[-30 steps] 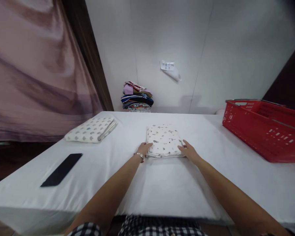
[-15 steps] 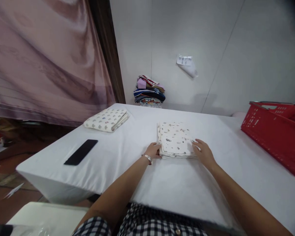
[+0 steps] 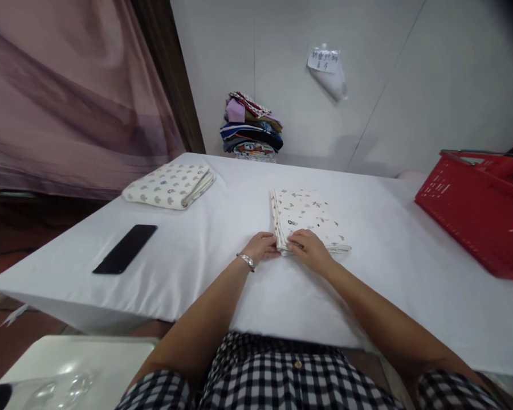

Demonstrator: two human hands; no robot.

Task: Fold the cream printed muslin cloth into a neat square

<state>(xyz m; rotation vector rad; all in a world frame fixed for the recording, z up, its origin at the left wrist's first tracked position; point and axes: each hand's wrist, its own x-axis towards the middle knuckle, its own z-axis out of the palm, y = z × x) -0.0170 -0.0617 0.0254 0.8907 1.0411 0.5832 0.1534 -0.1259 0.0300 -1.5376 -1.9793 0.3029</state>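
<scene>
A folded white cloth with small printed figures (image 3: 310, 216) lies in the middle of the white table (image 3: 380, 239). My left hand (image 3: 263, 246), with a bracelet on its wrist, rests at the cloth's near left corner, fingers curled against its edge. My right hand (image 3: 310, 248) lies on top of the cloth's near left part, fingers bent and pressing down close to the left hand. Both forearms reach in from the bottom of the view.
A second folded cloth with grey prints (image 3: 169, 185) lies at the far left, a black phone (image 3: 125, 256) nearer the left edge. A red basket (image 3: 479, 208) stands at the right. Stacked coloured fabrics (image 3: 250, 128) lean against the wall behind.
My right hand has slid from the cloth's right edge across to its near left corner, beside the left hand. The camera has shifted and dipped slightly.
</scene>
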